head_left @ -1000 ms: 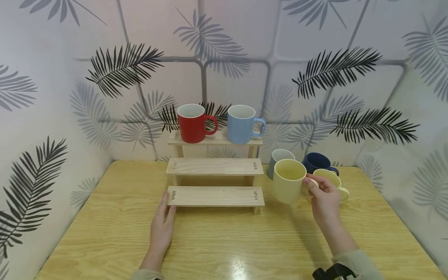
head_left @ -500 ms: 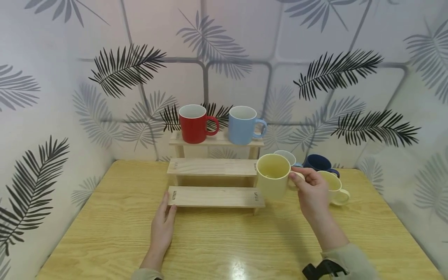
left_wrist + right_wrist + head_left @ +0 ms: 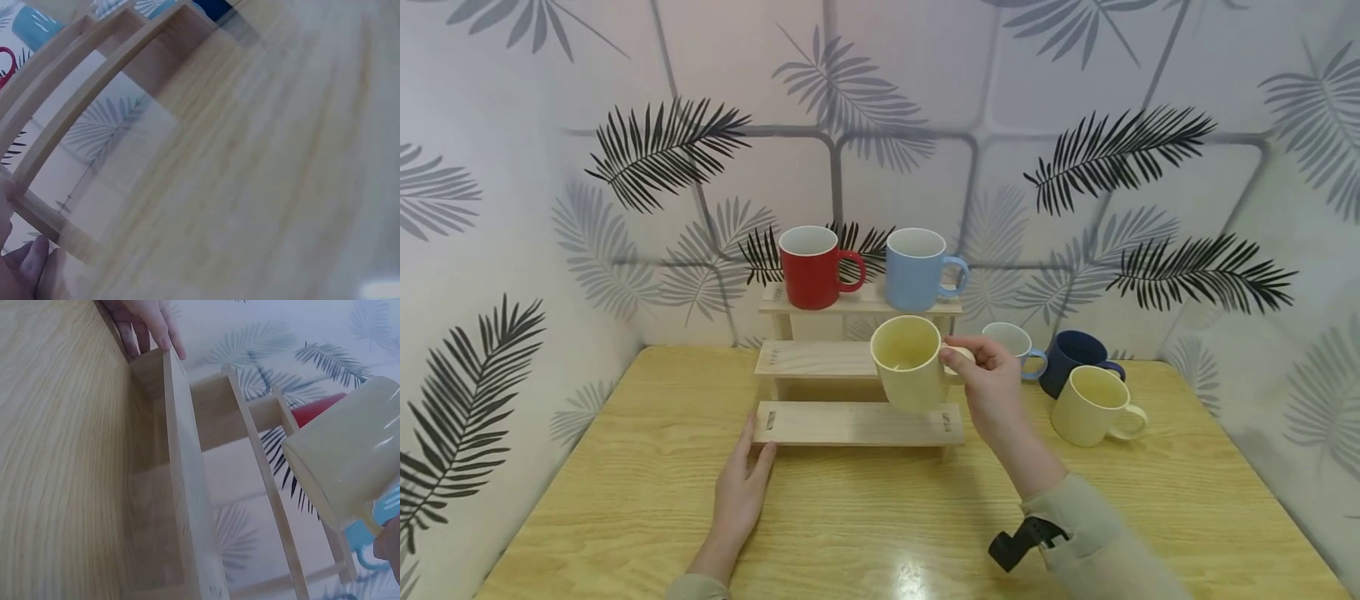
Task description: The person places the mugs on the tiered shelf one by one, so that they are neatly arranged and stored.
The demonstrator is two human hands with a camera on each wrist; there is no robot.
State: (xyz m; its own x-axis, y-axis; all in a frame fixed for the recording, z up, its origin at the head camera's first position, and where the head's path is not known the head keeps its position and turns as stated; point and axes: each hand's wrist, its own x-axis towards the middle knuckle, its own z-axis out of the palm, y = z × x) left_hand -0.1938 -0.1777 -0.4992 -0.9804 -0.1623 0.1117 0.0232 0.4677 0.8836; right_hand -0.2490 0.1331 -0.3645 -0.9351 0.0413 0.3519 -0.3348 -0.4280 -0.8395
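My right hand (image 3: 992,379) pinches a pale yellow mug (image 3: 910,367) by its handle. Held upright in the air, the mug overlaps the right part of the lower two steps of a three-tier wooden rack (image 3: 857,423) in the head view. In the right wrist view the mug's side and base (image 3: 344,450) fill the right edge. My left hand (image 3: 741,492) grips the left end of the rack's lowest step, thumb at the front and fingers along the side. On the top step stand a red mug (image 3: 810,268) and a light blue mug (image 3: 916,271), handles to the right.
Right of the rack, a second yellow mug (image 3: 1090,408), a dark blue mug (image 3: 1071,358) and a light blue mug with a white inside (image 3: 1009,340) stand grouped on the wooden table (image 3: 850,533). A leaf-patterned wall (image 3: 910,100) rises behind.
My right hand has carried the yellow mug left, from beside the other mugs to over the rack. The left hand stays at the rack's end.
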